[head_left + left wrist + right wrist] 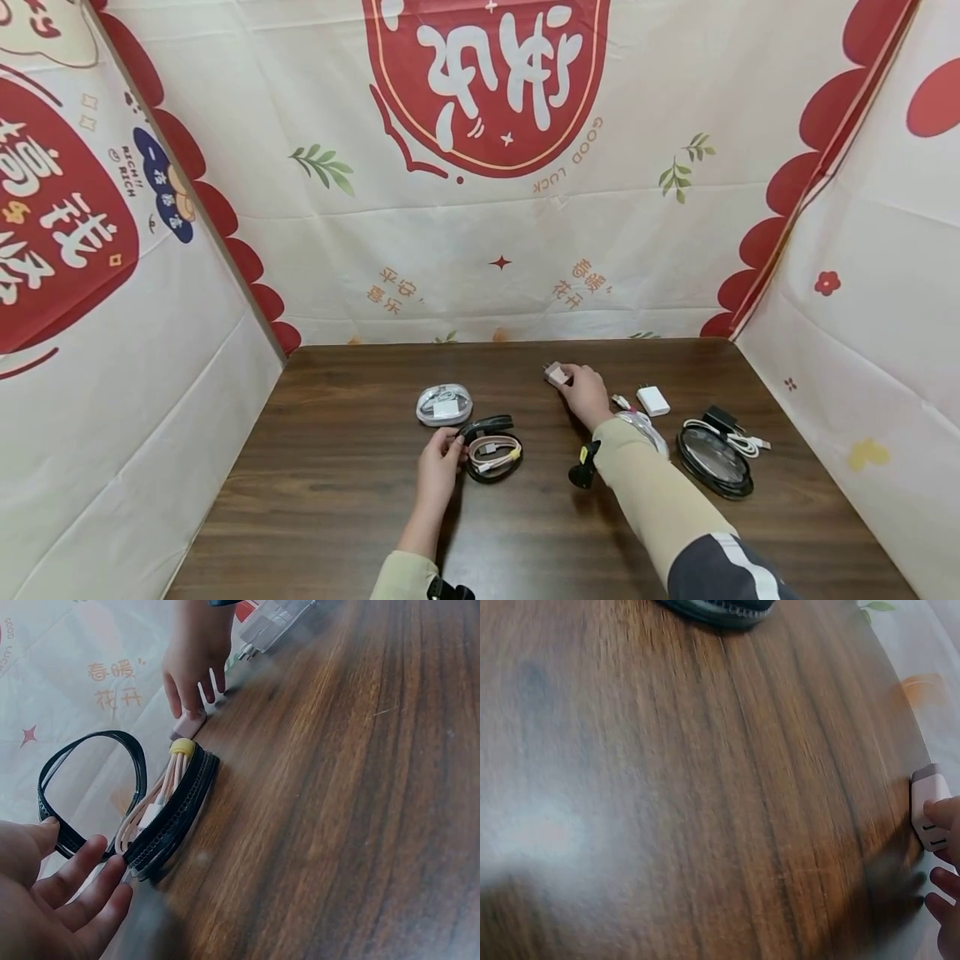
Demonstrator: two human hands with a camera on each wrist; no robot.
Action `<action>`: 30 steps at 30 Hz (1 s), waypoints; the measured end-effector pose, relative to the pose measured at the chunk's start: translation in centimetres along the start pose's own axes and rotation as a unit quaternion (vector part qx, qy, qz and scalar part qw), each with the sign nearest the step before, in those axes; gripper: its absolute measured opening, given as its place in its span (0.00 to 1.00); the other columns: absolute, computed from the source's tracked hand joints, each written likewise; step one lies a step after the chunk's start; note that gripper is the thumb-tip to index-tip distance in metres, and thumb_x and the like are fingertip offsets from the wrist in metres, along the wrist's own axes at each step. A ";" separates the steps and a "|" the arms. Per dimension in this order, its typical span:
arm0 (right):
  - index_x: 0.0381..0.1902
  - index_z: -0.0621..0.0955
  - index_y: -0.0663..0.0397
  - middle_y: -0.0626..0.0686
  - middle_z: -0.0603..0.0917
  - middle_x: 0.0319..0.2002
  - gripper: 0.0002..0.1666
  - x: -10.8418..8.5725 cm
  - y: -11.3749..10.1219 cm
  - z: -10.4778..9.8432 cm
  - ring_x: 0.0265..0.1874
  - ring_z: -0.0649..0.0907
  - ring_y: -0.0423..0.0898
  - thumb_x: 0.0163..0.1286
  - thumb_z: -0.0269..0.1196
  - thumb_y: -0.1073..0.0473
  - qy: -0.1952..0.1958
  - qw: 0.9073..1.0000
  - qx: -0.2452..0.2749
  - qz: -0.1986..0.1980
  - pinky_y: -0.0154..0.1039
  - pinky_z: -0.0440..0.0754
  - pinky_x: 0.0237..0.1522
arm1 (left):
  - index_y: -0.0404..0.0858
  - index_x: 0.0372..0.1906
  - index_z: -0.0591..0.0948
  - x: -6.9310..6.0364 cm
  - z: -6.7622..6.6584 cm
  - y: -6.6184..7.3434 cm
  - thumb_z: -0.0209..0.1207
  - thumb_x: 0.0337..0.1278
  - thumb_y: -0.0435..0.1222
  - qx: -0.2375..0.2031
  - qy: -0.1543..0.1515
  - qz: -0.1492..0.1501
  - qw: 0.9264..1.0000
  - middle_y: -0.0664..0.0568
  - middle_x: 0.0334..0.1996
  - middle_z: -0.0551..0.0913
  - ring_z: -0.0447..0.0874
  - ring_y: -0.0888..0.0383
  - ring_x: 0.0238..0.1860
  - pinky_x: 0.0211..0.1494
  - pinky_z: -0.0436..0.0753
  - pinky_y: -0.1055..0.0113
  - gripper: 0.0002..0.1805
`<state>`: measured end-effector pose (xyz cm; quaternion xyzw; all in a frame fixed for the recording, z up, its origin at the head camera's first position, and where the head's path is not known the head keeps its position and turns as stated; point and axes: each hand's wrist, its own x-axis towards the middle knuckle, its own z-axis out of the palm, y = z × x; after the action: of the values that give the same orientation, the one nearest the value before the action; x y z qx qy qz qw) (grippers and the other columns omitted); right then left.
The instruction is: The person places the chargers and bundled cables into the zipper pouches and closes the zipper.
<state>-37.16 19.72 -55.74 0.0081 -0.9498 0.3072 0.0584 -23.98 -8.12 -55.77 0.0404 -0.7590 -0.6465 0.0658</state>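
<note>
Lower centre of the head view: our left hand [441, 461] is steadying a round black zippered pouch [497, 478], thumb at the raised lid and fingers at the base edge. Our right-hand grip [587, 396] is narrowing on a small pale-pink plastic plug adapter [556, 375], centre-right near the far edge of the dark wood-grain counter [322, 500]; whether the adapter is resting there or lifted, we cannot tell.

We are judging the work partway along: a pale-pink coiled cable with a yellow tie [489, 452] is already lying in the pouch, the adapter is sitting outside it, and the lid is standing open, not yet zipped.

Textures: the pouch is showing ridged zip teeth, the cable is looping in slim strands, the adapter is looking smooth and boxy, slotted at one end.

A clear rounded case with white contents [444, 406] is lying left of centre. Right side: a glossy white block adapter [653, 401] and a round black-rimmed pouch with a clear top [716, 461] are waiting apart.
</note>
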 end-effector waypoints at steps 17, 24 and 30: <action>0.65 0.72 0.63 0.65 0.75 0.55 0.24 -4.4 -2.3 -2.2 0.51 0.76 0.57 0.72 0.57 0.66 -0.038 0.993 0.110 -0.024 0.53 0.75 0.51 | 0.29 0.43 0.78 -0.3 0.0 0.7 0.54 0.67 0.30 -0.024 -0.028 -0.017 0.999 0.36 0.31 0.84 0.84 0.47 0.31 0.30 0.82 0.59 0.06; 0.63 0.75 0.64 0.65 0.76 0.54 0.23 -6.5 -2.7 -3.1 0.50 0.78 0.59 0.70 0.59 0.67 -0.022 0.988 0.148 -0.048 0.53 0.77 0.52 | 0.26 0.43 0.75 -0.2 0.2 0.6 0.53 0.69 0.29 -0.037 -0.050 -0.008 0.998 0.31 0.32 0.83 0.84 0.38 0.33 0.31 0.83 0.49 0.07; 0.61 0.76 0.60 0.61 0.78 0.53 0.22 -9.2 -2.8 -3.8 0.49 0.78 0.56 0.70 0.61 0.65 -0.022 0.983 0.176 -0.057 0.52 0.76 0.50 | 0.27 0.45 0.76 -0.4 -0.3 0.3 0.52 0.69 0.30 -0.041 -0.059 -0.019 0.997 0.31 0.32 0.83 0.84 0.36 0.34 0.33 0.82 0.45 0.08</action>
<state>-27.52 19.53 -52.09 0.0788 -0.8800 0.4653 0.0526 -23.56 -8.28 -55.46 0.0142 -0.7334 -0.6796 0.0104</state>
